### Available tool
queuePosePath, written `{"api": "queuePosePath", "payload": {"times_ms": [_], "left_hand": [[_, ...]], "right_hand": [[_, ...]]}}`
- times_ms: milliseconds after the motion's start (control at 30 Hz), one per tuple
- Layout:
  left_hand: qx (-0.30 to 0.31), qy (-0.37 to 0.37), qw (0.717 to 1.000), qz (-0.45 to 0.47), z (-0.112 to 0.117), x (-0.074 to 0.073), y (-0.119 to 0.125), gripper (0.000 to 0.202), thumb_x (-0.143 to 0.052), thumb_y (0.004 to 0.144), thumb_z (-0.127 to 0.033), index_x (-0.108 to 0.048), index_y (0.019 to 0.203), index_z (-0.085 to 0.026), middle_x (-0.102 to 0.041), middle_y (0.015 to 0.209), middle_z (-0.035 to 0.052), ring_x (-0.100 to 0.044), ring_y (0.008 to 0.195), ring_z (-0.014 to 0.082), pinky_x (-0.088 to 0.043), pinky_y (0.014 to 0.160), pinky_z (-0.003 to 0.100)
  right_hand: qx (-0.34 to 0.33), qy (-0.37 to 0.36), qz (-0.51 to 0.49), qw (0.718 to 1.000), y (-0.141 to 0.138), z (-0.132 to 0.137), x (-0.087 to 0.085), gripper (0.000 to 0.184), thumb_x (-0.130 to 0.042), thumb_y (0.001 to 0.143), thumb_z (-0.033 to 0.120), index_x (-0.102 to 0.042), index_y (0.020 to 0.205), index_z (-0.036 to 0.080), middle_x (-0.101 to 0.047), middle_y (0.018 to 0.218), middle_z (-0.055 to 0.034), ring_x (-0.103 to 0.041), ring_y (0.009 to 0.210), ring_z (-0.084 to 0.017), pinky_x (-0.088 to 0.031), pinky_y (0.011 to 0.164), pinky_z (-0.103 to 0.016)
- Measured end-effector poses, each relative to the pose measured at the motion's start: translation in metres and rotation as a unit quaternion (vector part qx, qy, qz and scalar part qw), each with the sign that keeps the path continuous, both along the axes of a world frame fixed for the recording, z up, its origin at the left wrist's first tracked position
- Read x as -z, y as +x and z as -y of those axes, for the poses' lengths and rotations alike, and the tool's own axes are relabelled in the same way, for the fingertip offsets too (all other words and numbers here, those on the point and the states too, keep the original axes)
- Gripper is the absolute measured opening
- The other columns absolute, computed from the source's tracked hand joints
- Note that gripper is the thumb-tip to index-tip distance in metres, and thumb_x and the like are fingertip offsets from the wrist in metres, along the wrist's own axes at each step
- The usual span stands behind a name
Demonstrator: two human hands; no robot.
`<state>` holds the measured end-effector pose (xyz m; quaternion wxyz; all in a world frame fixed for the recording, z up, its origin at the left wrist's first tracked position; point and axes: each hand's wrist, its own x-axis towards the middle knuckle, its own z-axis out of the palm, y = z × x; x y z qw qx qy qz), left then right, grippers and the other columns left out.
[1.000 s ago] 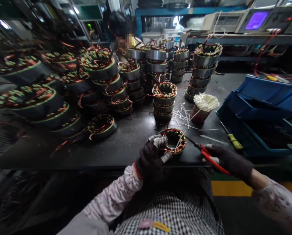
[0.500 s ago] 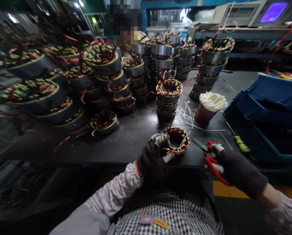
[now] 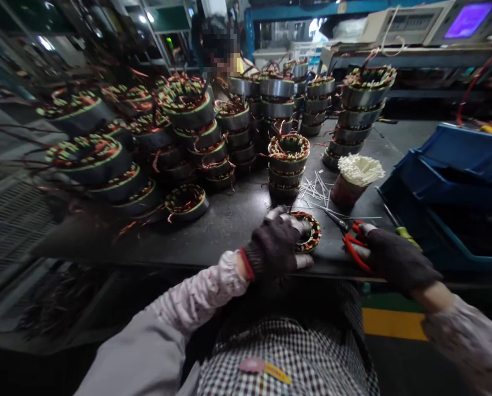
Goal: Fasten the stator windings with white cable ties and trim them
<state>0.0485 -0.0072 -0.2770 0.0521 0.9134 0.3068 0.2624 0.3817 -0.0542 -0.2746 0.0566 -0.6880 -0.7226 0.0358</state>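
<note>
A small motor stator (image 3: 313, 237), a ring with copper windings and pale tips, lies near the bench's front edge. My left hand (image 3: 277, 242), in a dark glove with light wraps on the fingers, is closed on its left side, fingers over the top and thumb at the front. The hand hides much of the ring. Red-handled scissors (image 3: 355, 254) are held in my right hand (image 3: 398, 259), also gloved, right of the stator. Their blades point up and left, toward loose thin white sticks (image 3: 315, 190) on the bench.
Behind the stator rises a short stack of stators (image 3: 287, 165), with several taller stacks (image 3: 192, 121) to the left and back. A cup of white sticks (image 3: 349, 187), blue bins (image 3: 456, 181) and a yellow-handled screwdriver (image 3: 406, 235) are on the right. Another person (image 3: 221, 49) is beyond the stacks.
My left hand has shifted right, farther over the stator. The white stick lying across the ring no longer shows. The scissors now point more toward the loose sticks, and the view has shifted slightly.
</note>
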Motion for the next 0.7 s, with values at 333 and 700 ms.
{"api": "queuePosePath", "payload": {"times_ms": [333,700], "left_hand": [[-0.054,-0.306,0.912,0.267,-0.024,-0.025,-0.011,0.049,-0.069,0.108,-0.064,-0.088,0.102,-0.018,-0.083,0.082,0.0064,-0.077,0.066,0.0239,-0.070,0.070,0.042],[-0.143,0.099,0.978,-0.116,-0.170,-0.181,0.039,0.038,-0.093,0.092,-0.038,-0.086,0.114,-0.009,-0.091,0.118,0.0087,-0.080,0.136,0.0330,-0.053,0.133,0.059]], "right_hand": [[-0.004,0.104,-0.086,0.991,0.001,-0.030,0.053,0.053,-0.051,0.115,0.056,-0.081,0.143,0.022,-0.086,0.137,-0.0187,-0.080,0.123,-0.040,-0.065,0.107,-0.057],[0.002,0.136,-0.103,0.985,0.004,-0.031,0.062,0.055,-0.048,0.114,0.062,-0.083,0.136,0.027,-0.088,0.128,-0.0179,-0.081,0.123,-0.045,-0.068,0.104,-0.063]]}}
